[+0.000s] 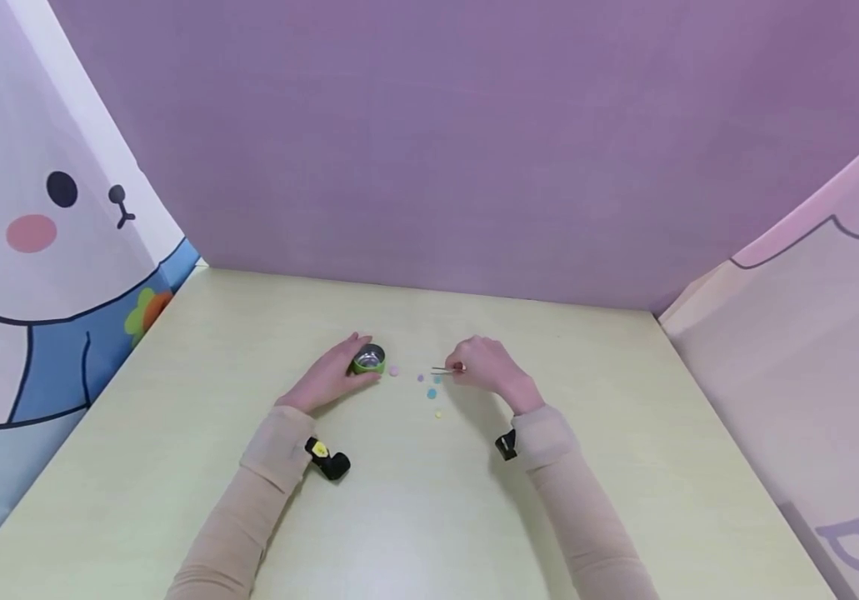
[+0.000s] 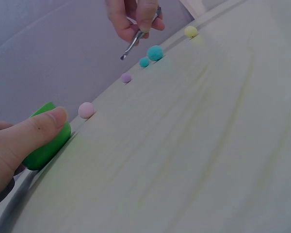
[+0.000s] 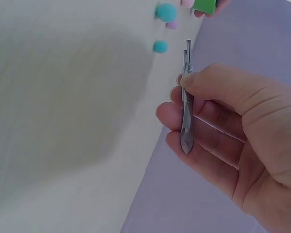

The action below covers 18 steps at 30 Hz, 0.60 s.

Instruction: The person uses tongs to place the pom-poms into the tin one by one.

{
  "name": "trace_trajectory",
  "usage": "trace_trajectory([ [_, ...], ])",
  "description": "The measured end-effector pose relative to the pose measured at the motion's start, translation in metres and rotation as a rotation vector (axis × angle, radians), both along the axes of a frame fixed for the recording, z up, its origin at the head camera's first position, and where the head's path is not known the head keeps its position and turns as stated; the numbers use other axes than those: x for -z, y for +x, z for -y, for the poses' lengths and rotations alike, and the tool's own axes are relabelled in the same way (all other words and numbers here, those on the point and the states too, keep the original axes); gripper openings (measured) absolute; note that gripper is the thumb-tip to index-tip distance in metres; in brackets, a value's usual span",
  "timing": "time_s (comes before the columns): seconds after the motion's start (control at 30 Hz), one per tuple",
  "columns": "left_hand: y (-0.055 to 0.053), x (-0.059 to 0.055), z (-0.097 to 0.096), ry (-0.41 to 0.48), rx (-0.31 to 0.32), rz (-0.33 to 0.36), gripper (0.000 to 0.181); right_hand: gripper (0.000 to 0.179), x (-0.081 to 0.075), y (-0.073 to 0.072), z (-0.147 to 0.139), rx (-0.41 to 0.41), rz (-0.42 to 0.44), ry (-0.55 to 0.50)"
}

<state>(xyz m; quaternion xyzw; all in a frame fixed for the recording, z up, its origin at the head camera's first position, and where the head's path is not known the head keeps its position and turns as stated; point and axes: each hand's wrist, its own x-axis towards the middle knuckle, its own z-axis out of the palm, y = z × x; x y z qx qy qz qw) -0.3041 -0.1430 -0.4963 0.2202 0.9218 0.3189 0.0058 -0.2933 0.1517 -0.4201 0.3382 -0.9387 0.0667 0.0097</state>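
My left hand (image 1: 330, 375) grips a small round green bowl (image 2: 51, 143) with a shiny metal inside, thumb on its near side, fingers around the far side. Steel tweezers (image 3: 186, 111) are pinched between the thumb and fingers of my right hand (image 1: 487, 364). Their tips point left, slightly apart, with nothing between them. Between the hands lie small fuzzy pompoms: a pink one (image 2: 86, 110) beside the bowl, a purple one (image 2: 126, 77), a small teal one (image 3: 160, 46) and a larger teal one (image 2: 155, 53). A yellow pompom (image 1: 439, 415) lies closest to me.
The pale wooden table (image 1: 414, 517) runs back to a purple cloth wall (image 1: 429, 150). Printed cloths hang at both sides, the left one showing a cartoon animal (image 1: 32, 183). Black camera mounts (image 1: 330, 461) sit at both wrists, beside beige sleeves.
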Motion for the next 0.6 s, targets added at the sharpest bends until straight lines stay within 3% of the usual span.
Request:
trace_trajectory([
  [0.6,0.003,-0.003,-0.002,-0.014,-0.009,-0.003,0.081,0.014,0.01,0.006,-0.006,0.031,0.048,0.007],
])
